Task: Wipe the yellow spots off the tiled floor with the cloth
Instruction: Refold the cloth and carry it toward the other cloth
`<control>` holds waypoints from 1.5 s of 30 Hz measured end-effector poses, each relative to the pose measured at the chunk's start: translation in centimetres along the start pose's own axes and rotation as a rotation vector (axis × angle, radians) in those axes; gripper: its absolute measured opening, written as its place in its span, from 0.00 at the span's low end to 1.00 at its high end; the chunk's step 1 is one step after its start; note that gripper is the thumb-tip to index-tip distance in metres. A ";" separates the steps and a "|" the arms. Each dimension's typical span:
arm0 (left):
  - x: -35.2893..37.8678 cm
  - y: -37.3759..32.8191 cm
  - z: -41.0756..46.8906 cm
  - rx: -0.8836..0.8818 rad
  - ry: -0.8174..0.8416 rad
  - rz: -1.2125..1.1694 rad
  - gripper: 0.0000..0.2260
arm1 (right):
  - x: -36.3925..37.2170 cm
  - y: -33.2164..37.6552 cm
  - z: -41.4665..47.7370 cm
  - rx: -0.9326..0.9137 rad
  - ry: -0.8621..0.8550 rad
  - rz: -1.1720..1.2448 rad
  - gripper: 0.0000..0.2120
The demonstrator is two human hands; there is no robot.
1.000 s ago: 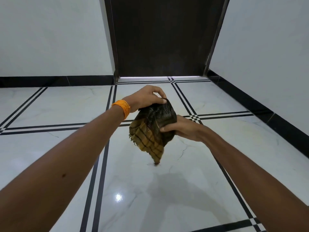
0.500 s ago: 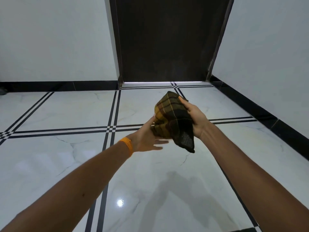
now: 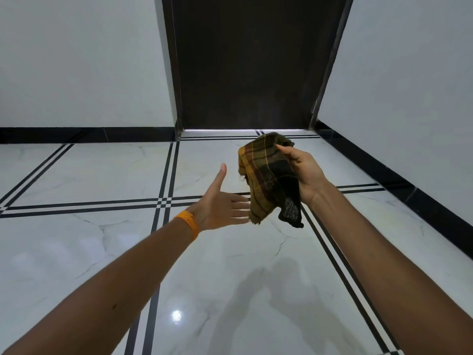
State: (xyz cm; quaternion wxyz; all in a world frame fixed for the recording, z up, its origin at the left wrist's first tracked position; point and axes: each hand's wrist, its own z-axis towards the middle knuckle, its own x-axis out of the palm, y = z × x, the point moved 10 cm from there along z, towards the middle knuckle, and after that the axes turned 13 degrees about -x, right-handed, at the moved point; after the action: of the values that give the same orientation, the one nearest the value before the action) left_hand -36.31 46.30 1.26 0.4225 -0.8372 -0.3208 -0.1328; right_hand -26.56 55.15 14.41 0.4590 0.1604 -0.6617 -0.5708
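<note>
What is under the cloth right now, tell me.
Under the cloth, held up in the right hand, is bare white tiled floor with black lines; the open left hand is beside it. No yellow spots show; the floor directly behind the cloth is hidden.

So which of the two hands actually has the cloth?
The right hand grips the plaid cloth; the left hand, the one with the orange wristband, is open and flat.

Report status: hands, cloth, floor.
Right hand grips cloth, held off the floor. Left hand open, empty. No yellow spots in view.
</note>
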 end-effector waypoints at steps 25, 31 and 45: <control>-1.7 -8.0 -5.8 0.527 -0.364 0.026 0.07 | -8.0 -2.1 2.1 0.071 -0.132 -0.391 0.07; -2.4 -10.1 -6.2 0.620 -0.438 0.174 0.22 | -6.4 0.5 3.8 -0.155 -0.075 -0.364 0.08; 1.9 -20.7 -13.7 0.657 -0.757 0.914 0.12 | -4.0 7.9 5.9 -0.128 -0.147 -0.579 0.20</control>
State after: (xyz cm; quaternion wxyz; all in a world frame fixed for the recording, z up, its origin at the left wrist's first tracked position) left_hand -47.61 45.30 23.43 0.5273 -0.7057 -0.0840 0.4657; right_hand -26.64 63.98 20.28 0.2373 0.2712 -0.5826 -0.7285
